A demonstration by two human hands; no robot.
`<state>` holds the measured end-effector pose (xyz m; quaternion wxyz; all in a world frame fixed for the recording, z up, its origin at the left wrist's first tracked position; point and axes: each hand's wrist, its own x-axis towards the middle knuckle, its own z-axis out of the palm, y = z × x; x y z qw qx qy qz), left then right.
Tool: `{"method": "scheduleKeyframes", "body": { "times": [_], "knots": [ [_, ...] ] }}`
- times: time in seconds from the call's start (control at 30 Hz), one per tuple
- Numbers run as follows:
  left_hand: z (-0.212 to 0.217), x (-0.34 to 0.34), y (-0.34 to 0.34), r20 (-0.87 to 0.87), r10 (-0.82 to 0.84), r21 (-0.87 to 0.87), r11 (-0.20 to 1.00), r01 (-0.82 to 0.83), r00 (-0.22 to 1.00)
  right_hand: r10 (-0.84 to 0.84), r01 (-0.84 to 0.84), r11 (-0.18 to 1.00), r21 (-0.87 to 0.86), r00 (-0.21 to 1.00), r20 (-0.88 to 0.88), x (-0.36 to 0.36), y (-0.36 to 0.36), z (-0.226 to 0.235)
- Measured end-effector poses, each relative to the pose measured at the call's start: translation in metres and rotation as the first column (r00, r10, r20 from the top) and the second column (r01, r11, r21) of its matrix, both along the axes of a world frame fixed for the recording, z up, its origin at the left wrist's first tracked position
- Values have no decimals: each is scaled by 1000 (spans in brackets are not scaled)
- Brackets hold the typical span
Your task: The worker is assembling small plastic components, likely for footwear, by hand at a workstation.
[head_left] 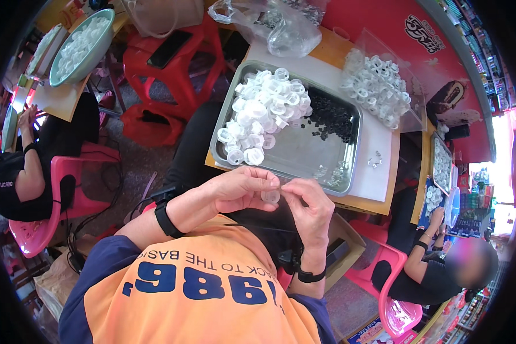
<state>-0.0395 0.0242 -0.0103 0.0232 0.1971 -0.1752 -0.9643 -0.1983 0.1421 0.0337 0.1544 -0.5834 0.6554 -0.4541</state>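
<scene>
My left hand (243, 188) is closed on a small translucent plastic cap (270, 196), held in front of my body near the table edge. My right hand (311, 205) meets it from the other side, thumb and finger pinched at the cap's upper rim. Whatever is between those right fingertips is too small to make out. Just beyond my hands is a metal tray (286, 156). A heap of white and translucent plastic caps (261, 109) fills its left part. Small black pieces (329, 112) lie at its far right, and tiny clear pieces (337, 175) in its near right corner.
Right of the tray stands a clear bin of white plastic rings (378, 92); behind it lies a clear plastic bag (286, 26). A red stool (166, 66) carries a black phone (170, 48). People sit on pink chairs at left and right. A green basin (85, 49) holds white parts.
</scene>
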Motion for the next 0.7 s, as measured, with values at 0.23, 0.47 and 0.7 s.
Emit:
{"method": "scheduleKeyframes", "body": {
  "times": [0.23,0.47,0.7],
  "knots": [
    [-2,-3,7,133,120,44,991,-127,984,-110,86,985,148,981,161,1,3,2],
    [8,4,4,64,135,28,990,-137,989,-147,115,984,138,959,243,3,6,2],
    [5,5,6,78,158,-14,987,-158,984,-74,59,985,164,994,86,6,4,7]
  ]
}}
